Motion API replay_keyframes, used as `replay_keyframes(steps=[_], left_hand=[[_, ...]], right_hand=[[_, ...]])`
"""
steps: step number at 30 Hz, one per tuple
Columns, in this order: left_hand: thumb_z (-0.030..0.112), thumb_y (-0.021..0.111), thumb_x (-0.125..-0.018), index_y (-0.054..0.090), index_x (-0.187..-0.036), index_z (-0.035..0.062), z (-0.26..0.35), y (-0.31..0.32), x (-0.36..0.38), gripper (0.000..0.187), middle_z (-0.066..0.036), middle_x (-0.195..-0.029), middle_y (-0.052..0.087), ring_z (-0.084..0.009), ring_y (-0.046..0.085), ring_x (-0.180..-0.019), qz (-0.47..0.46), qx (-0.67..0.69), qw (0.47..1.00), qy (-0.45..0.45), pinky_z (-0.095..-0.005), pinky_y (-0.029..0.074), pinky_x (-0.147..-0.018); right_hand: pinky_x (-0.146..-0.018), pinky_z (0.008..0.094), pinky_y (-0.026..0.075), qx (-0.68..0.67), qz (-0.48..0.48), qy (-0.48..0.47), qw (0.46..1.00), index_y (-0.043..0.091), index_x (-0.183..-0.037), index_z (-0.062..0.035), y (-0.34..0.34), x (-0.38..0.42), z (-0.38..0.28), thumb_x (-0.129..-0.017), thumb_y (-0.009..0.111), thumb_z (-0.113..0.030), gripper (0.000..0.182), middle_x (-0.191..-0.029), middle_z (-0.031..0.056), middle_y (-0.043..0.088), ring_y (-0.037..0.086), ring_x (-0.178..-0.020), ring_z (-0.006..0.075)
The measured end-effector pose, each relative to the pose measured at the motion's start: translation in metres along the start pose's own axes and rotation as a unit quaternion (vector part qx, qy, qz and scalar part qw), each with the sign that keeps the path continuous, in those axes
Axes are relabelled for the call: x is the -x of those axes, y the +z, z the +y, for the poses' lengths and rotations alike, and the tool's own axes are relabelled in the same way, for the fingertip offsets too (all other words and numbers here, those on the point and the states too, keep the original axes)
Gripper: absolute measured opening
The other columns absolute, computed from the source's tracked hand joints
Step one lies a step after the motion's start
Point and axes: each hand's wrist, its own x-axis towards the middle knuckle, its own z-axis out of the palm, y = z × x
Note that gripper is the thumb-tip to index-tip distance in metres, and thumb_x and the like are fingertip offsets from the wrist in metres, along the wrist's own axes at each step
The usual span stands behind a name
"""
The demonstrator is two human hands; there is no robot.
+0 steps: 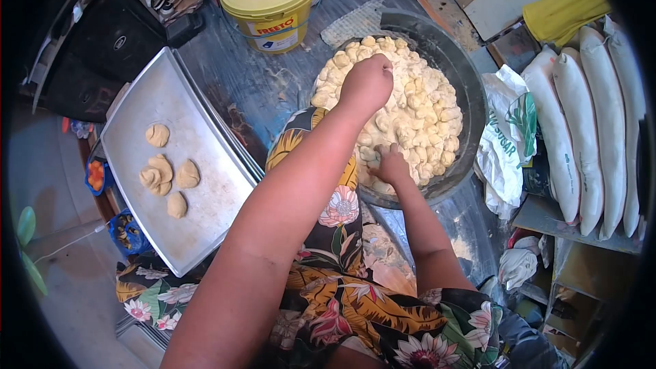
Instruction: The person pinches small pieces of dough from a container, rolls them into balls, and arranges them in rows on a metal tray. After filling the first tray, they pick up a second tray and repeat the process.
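A wide dark basin (476,106) holds a heap of small floured dough pieces (427,116). My left hand (369,84) is over the far part of the heap, its fingers curled closed. Whatever may be inside that fist is hidden. Lower down, my right hand (391,166) touches the near side of the heap, palm down, with its fingers apart on the dough. To the left, a metal tray (212,212) carries several dough pieces, among them a round ball (157,135) and a folded, lumpy one (157,176).
A yellow lidded bucket (270,3) stands behind the tray. Right of the basin lies a crumpled white sugar sack (504,143), near long filled white bags (557,123) on a shelf. A textured cloth-like sheet (352,24) touches the basin's far rim. My patterned clothing lies between tray and basin.
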Motion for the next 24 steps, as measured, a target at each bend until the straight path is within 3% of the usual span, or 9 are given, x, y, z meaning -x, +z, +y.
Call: replay_keyframes(steps=[5, 9, 11, 12, 17, 21, 22, 23, 24], left_hand=[[0.016, 0.054, -0.084, 0.063, -0.094, 0.0049, -0.003, -0.001, 0.000, 0.017, -0.015, -0.084, 0.065, -0.0294, 0.062, -0.080, -0.002, 0.004, 1.000, -0.007, -0.0358, 0.047, -0.072], [0.015, 0.049, -0.083, 0.063, -0.092, 0.0065, 0.000, -0.001, 0.001, 0.018, -0.017, -0.088, 0.064, -0.0337, 0.061, -0.083, -0.011, -0.008, 1.000, 0.007, -0.0419, 0.048, -0.073], [0.015, 0.049, -0.083, 0.063, -0.092, 0.0064, 0.003, -0.001, 0.003, 0.018, -0.017, -0.089, 0.064, -0.0338, 0.061, -0.084, -0.015, -0.010, 1.000, -0.001, -0.0420, 0.048, -0.073], [0.015, 0.050, -0.083, 0.063, -0.092, 0.0063, 0.004, -0.001, 0.002, 0.018, -0.017, -0.089, 0.064, -0.0339, 0.061, -0.084, -0.016, -0.014, 1.000, -0.007, -0.0421, 0.048, -0.073], [0.015, 0.050, -0.082, 0.062, -0.093, 0.0063, -0.001, 0.001, 0.000, 0.019, -0.017, -0.092, 0.064, -0.0343, 0.061, -0.087, -0.021, -0.024, 0.999, -0.010, -0.0423, 0.048, -0.075], [0.014, 0.052, -0.082, 0.063, -0.093, 0.0054, -0.005, 0.002, -0.001, 0.018, -0.018, -0.088, 0.064, -0.0348, 0.060, -0.087, 0.025, -0.021, 0.999, 0.001, -0.0410, 0.047, -0.078], [0.013, 0.052, -0.082, 0.063, -0.092, 0.0049, -0.008, 0.003, 0.000, 0.017, -0.018, -0.090, 0.063, -0.0351, 0.059, -0.089, 0.031, -0.006, 0.999, -0.001, -0.0410, 0.046, -0.079], [0.013, 0.052, -0.081, 0.063, -0.091, 0.0045, -0.008, 0.004, -0.001, 0.017, -0.019, -0.091, 0.063, -0.0355, 0.059, -0.090, 0.038, 0.011, 0.999, -0.001, -0.0411, 0.046, -0.080], [0.014, 0.053, -0.082, 0.062, -0.092, 0.0042, -0.005, 0.001, 0.001, 0.017, -0.019, -0.097, 0.062, -0.0354, 0.058, -0.093, 0.035, 0.003, 0.999, -0.008, -0.0407, 0.046, -0.081]], right_hand=[[-0.083, 0.0391, 0.049, -0.088, -0.034, -0.081, 0.992, 0.055, -0.110, -0.0140, -0.005, -0.032, 0.031, -0.059, 0.079, -0.022, 0.057, -0.111, 0.0186, 0.047, 0.054, -0.103, 0.0346], [-0.088, 0.0395, 0.046, -0.173, 0.011, -0.053, 0.983, 0.052, -0.119, -0.0129, -0.018, -0.049, 0.015, -0.057, 0.078, -0.022, 0.068, -0.115, 0.0198, 0.046, 0.053, -0.104, 0.0364], [-0.092, 0.0426, 0.046, -0.063, 0.012, -0.113, 0.991, 0.047, -0.126, -0.0208, -0.010, -0.054, -0.005, -0.059, 0.075, -0.019, 0.072, -0.123, 0.0165, 0.041, 0.048, -0.114, 0.0401], [-0.093, 0.0451, 0.046, 0.027, -0.005, -0.095, 0.995, 0.043, -0.131, -0.0260, 0.001, -0.057, -0.016, -0.062, 0.073, -0.016, 0.075, -0.130, 0.0145, 0.037, 0.042, -0.119, 0.0428], [-0.087, 0.0430, 0.049, 0.119, -0.060, -0.089, 0.987, 0.047, -0.127, -0.0270, 0.018, -0.073, -0.026, -0.069, 0.063, -0.007, 0.063, -0.131, 0.0126, 0.037, 0.045, -0.118, 0.0400], [-0.083, 0.0438, 0.050, -0.072, -0.041, -0.051, 0.995, 0.057, -0.112, -0.0160, 0.009, -0.052, -0.011, -0.068, 0.061, -0.002, 0.046, -0.116, 0.0157, 0.053, 0.054, -0.104, 0.0370], [-0.080, 0.0423, 0.051, -0.158, 0.069, -0.058, 0.983, 0.055, -0.112, -0.0133, 0.025, -0.057, 0.010, -0.068, 0.059, 0.000, 0.047, -0.110, 0.0156, 0.056, 0.057, -0.098, 0.0347], [-0.077, 0.0408, 0.052, -0.246, 0.173, -0.063, 0.952, 0.053, -0.113, -0.0106, 0.039, -0.064, 0.028, -0.068, 0.058, 0.001, 0.047, -0.103, 0.0155, 0.059, 0.060, -0.092, 0.0323], [-0.072, 0.0382, 0.053, -0.477, 0.125, 0.013, 0.870, 0.051, -0.114, -0.0091, 0.026, -0.061, 0.026, -0.069, 0.056, 0.002, 0.047, -0.101, 0.0144, 0.059, 0.060, -0.087, 0.0294]])
